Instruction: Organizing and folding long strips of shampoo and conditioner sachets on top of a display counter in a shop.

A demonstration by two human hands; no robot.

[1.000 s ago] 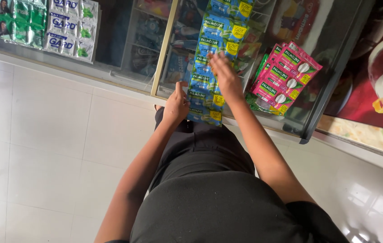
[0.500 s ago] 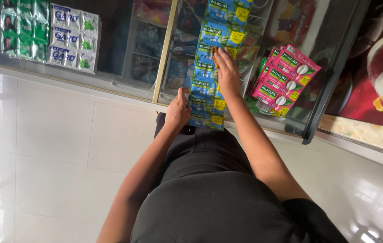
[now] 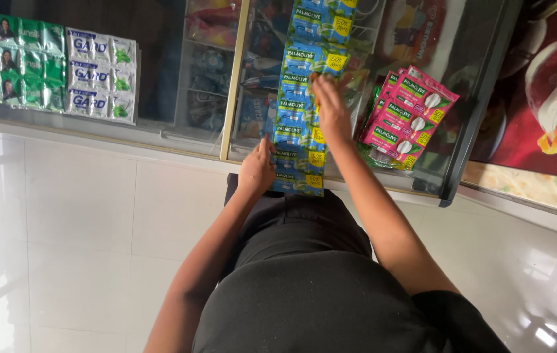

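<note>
A long strip of blue and green sachets (image 3: pixel 306 98) lies across the glass top of a display counter (image 3: pixel 180 140). My left hand (image 3: pixel 257 168) pinches the strip's near end at the counter's front edge. My right hand (image 3: pixel 330 111) rests flat on the middle of the strip, fingers pressing down on it. A fanned stack of pink sachet strips (image 3: pixel 406 117) lies just right of my right hand, not touched.
A sheet of green sachets (image 3: pixel 22 68) and a sheet of white sachets (image 3: pixel 100 75) lie on the glass at the far left. A dark metal frame (image 3: pixel 478 104) bounds the counter on the right, beside a red poster (image 3: pixel 543 85). White floor tiles (image 3: pixel 75 248) lie below.
My right hand has slid a little farther up the sachet strip. My left hand stays at the strip's near end. The view has shifted slightly.
</note>
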